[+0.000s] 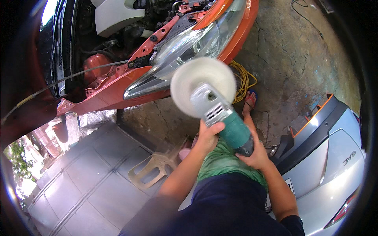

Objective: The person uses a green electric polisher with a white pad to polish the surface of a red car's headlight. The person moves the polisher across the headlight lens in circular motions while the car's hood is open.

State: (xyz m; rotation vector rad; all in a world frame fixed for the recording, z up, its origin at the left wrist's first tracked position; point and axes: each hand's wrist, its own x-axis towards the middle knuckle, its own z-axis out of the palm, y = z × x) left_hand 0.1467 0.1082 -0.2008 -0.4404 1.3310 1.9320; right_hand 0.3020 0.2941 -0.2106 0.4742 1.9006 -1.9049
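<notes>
An angle grinder [236, 131] with a green body and a silver head carries a round white polishing pad [183, 86]. My left hand [208, 135] is closed on it near the silver head, thumb along the side. Farther back, my right hand [256, 151] wraps round the rear of the green body. The pad overlaps the lower edge of a clear headlight [173, 61] on an orange car [130, 84]; whether it touches the lens I cannot tell. Part of the headlight is hidden behind the pad.
The car's hood is up, showing the engine bay [118, 35]. A coiled yellow cable [246, 78] lies on the concrete floor [287, 55] close to my foot. A silver car part [338, 157] stands at right. A beige plastic chair [136, 179] and grey panelled gate [90, 177] are at left.
</notes>
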